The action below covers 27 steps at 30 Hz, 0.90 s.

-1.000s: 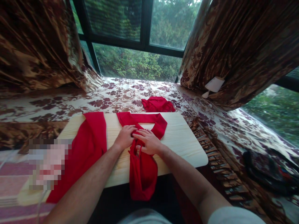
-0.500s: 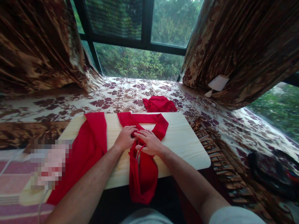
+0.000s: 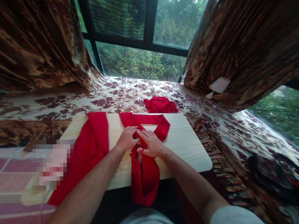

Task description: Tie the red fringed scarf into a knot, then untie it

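On the table (image 3: 190,143), a person's left hand (image 3: 128,139) and right hand (image 3: 151,143) are resting on a red band (image 3: 150,174) at its crossing; whether either is gripping cannot be told. A loop is already lying open toward the table's far edge, while the lower fold, seemingly unfinished, is hanging slack over the near edge. Red cloth (image 3: 90,149) is crowding the table's left; bare wood is giving room rightward.

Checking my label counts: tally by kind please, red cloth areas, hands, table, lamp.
Red cloth areas: 3 (may join out of sight)
Hands: 2
Table: 1
Lamp: 1
Total: 7
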### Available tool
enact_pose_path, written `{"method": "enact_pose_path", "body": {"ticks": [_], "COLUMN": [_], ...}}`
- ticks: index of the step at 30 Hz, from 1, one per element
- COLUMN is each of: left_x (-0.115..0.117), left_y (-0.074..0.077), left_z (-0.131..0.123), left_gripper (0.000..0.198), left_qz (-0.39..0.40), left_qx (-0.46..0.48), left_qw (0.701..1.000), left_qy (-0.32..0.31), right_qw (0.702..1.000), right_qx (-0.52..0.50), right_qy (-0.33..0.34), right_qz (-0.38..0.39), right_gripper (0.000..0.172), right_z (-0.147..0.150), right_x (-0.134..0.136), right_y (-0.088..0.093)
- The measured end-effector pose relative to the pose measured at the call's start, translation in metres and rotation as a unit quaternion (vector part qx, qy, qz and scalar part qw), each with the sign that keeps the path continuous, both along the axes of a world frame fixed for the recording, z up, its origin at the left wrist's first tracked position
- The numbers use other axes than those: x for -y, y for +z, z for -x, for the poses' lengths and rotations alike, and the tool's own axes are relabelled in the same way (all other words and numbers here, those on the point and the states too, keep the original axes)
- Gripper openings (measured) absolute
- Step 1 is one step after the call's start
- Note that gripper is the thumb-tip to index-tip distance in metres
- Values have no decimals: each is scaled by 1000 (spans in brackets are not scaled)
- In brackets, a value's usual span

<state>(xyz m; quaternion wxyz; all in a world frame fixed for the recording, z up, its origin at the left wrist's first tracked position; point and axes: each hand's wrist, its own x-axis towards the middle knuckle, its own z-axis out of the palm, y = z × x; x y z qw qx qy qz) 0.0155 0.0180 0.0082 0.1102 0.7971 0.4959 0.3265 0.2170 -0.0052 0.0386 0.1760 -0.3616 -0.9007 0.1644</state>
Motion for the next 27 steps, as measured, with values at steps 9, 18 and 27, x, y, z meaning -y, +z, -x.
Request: {"method": "enact_pose_path", "body": {"ticks": [9, 18, 27], "left_x": [1, 1, -3], "left_y": [1, 2, -4], "left_z": [-1, -1, 2], "left_gripper": [43, 36, 36], "left_qz": [5, 12, 16], "left_qx": [-29, -32, -34], "left_qw": [1000, 999, 999], "left_qy": [9, 10, 3], "right_qw": [999, 968, 944], "right_qx": [-15, -49, -2], "right_qy": [-24, -238, -330], "right_qz": [-24, -67, -5], "right_gripper": [82, 36, 61], "right_z": [1, 5, 6], "right_x": [1, 21, 19], "right_y": [0, 2, 5]}}
